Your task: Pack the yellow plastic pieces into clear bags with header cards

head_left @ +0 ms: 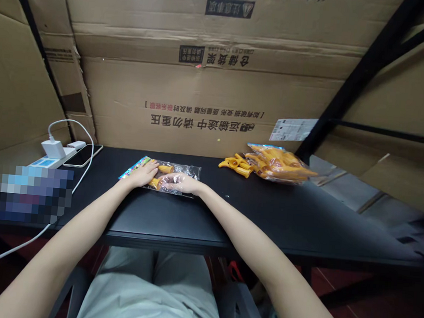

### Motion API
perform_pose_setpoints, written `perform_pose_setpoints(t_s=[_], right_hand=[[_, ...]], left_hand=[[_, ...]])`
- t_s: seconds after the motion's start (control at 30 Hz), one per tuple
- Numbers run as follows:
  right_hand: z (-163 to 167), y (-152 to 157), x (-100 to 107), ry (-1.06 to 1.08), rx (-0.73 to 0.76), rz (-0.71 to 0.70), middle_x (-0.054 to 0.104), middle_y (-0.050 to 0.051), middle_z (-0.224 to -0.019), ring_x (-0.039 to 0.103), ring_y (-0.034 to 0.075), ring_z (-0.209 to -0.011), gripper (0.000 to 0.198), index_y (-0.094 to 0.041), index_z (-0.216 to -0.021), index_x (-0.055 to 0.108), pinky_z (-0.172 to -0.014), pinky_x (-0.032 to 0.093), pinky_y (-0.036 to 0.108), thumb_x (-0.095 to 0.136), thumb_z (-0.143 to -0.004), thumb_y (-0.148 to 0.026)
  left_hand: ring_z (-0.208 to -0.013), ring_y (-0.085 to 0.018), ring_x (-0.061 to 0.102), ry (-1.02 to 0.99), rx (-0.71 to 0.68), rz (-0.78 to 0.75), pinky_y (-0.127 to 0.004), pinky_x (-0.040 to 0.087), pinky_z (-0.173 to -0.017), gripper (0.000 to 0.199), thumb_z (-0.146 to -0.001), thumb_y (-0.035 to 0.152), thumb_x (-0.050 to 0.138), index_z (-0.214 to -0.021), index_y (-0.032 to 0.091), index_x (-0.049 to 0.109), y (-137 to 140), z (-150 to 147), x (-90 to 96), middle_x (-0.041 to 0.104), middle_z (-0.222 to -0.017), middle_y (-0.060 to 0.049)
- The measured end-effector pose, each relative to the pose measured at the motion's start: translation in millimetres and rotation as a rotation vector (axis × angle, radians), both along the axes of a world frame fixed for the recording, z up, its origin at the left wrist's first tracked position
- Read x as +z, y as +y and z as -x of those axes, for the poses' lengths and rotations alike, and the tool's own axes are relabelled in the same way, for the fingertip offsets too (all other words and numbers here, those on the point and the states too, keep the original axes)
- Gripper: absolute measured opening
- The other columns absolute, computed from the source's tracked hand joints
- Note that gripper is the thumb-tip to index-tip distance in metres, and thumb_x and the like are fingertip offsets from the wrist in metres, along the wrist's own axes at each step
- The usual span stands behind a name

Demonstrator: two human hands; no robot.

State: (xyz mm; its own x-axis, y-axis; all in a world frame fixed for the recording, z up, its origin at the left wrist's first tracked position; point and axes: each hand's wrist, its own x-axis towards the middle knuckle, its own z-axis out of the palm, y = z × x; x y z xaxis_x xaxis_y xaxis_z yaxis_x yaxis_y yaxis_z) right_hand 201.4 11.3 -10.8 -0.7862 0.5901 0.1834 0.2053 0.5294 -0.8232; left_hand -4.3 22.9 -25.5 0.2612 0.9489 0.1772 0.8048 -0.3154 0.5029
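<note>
A clear plastic bag [193,171] with a colourful printed header [134,168] lies on the black table. My left hand [144,175] rests on the header end, its fingers apart and stretched over the bag. A hollow yellow-orange plastic piece [165,169] shows in the bag just beyond my hands. My right hand [179,182] is at the bag's right part, with clear film around it; whether it is inside cannot be made out. Its bent fingers close on the end of a second yellow-orange plastic piece [154,183], which my left hand partly borders.
At the back right, several loose yellow-orange pieces [236,165] lie beside a filled clear bag [281,165] of them. Left are a power strip [54,157] with a white charger [53,149], a phone [83,156] and a white cable [91,161]. Cardboard [211,87] stands behind the table [177,220].
</note>
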Motion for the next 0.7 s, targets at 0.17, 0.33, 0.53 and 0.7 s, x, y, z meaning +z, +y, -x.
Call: perform_pose_setpoints(t_s=[0.17,0.33,0.53,0.7], right_hand=[[2.1,10.6,-9.1,0.075,-0.208,0.002,0.071,0.007,-0.094,0.064,0.019,-0.092,0.020,-0.012,-0.089,0.071,-0.088,0.046,0.031,0.061,-0.073,-0.020],[0.6,19.0,-15.9,0.134,-0.462,-0.007,0.071,0.007,-0.091,0.065,0.018,-0.088,0.027,-0.011,-0.084,0.071,-0.088,0.047,0.033,0.050,-0.070,-0.003],[-0.7,14.8,-11.5,0.083,-0.315,0.029,0.071,0.003,-0.096,0.062,0.018,-0.101,0.040,-0.017,-0.092,0.071,-0.097,0.042,0.034,0.051,-0.063,0.000],[-13.1,25.5,-4.7,0.132,-0.440,0.084,0.071,0.004,-0.079,0.066,0.016,-0.078,0.029,-0.014,-0.078,0.070,-0.084,0.049,0.031,0.045,-0.066,-0.003]], left_hand=[[-0.139,-0.016,0.019,0.042,-0.019,0.038,-0.031,0.009,-0.113,0.054,-0.086,0.037,0.031,-0.132,0.014,0.046,3.1,1.9,-1.4,0.033,-0.146,-0.008],[-0.138,-0.017,0.020,0.020,-0.015,0.034,-0.033,0.011,-0.113,0.053,-0.085,0.038,0.033,-0.131,0.017,0.047,7.6,4.8,-5.3,0.032,-0.146,-0.007],[-0.139,-0.017,0.016,0.085,-0.028,0.053,-0.034,0.011,-0.113,0.057,-0.087,0.040,0.028,-0.137,0.016,0.039,11.3,10.7,-7.9,0.025,-0.148,-0.007],[-0.139,-0.017,0.016,0.114,0.004,0.059,-0.035,0.010,-0.113,0.057,-0.087,0.040,0.026,-0.138,0.017,0.037,17.5,26.5,-7.5,0.026,-0.149,-0.007]])
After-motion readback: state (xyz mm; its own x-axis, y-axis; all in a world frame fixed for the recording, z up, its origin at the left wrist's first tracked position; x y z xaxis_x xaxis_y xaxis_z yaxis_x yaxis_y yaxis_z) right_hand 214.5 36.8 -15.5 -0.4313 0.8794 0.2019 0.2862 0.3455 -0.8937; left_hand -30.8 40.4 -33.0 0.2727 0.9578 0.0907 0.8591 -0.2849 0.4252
